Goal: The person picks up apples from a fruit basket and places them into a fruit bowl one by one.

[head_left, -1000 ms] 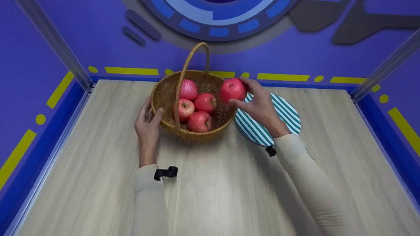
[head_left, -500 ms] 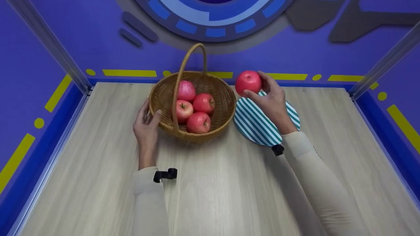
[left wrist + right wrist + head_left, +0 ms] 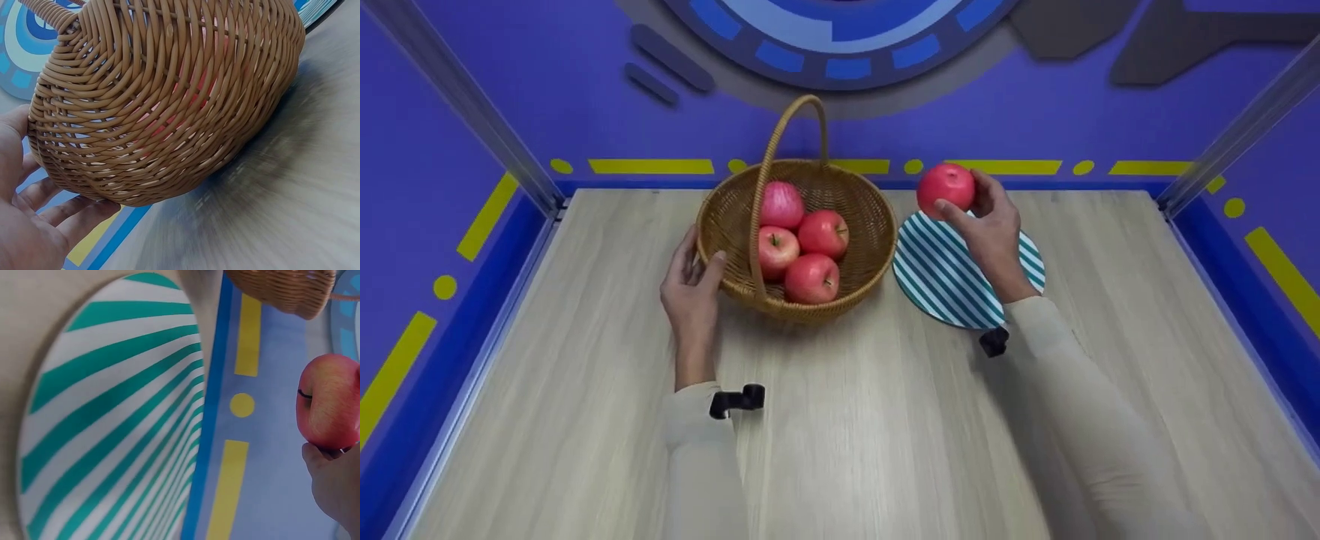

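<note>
A brown wicker basket with a tall arched handle holds several red apples. My left hand grips the basket's left rim, thumb on the near side; in the left wrist view its fingers lie against the woven wall. Another red apple is held by my right hand, between thumb and fingers, above the far part of a round green-and-white striped mat. The right wrist view shows that apple with its stem side visible and the thumb beneath it.
The striped mat lies on the wood-grain table just right of the basket. A blue back wall with yellow marks stands close behind both. Blue side walls with metal corner posts bound the table left and right.
My right hand has carried the apple right, from over the basket's right rim to above the mat. The left hand stays on the basket rim.
</note>
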Tool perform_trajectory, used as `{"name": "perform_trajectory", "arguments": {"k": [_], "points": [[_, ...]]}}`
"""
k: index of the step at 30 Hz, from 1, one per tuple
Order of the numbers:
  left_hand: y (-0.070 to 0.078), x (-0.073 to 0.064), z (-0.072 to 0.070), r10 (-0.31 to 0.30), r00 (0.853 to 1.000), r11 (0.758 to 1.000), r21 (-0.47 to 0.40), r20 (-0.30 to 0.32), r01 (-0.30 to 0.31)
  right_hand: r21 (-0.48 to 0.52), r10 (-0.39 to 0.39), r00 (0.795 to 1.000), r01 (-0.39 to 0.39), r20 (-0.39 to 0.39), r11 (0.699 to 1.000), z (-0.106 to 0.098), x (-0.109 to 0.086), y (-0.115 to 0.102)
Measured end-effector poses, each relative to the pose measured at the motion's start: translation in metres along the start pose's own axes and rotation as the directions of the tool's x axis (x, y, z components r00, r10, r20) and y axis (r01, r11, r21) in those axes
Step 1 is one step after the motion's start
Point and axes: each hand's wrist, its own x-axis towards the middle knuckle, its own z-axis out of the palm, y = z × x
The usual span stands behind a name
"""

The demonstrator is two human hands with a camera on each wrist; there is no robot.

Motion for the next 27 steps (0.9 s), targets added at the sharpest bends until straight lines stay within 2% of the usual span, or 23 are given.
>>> {"name": "perform_trajectory", "arguments": {"k": [6,9,18,27], "points": [[0.003,0.001,-0.005,-0.002,0.999,1.000,-0.009,-0.034,0.002,0.044,0.021,1.000,-0.022,0.003,0.999,0.005,0.001,0.012],[0.003,0.001,-0.003,-0.007,1.000,1.000,-0.022,-0.027,0.007,0.049,0.042,0.999,-0.041,-0.018,0.998,0.003,0.001,0.016],[0.003,0.002,0.001,-0.030,0.999,1.000,0.001,-0.016,0.030,0.017,0.137,0.989,-0.137,-0.046,0.990,-0.003,0.002,0.032],[0.004,0.000,0.002,-0.023,0.999,1.000,-0.006,-0.024,0.023,-0.043,0.256,0.966,-0.258,-0.048,0.965,-0.002,0.006,0.049]]}}
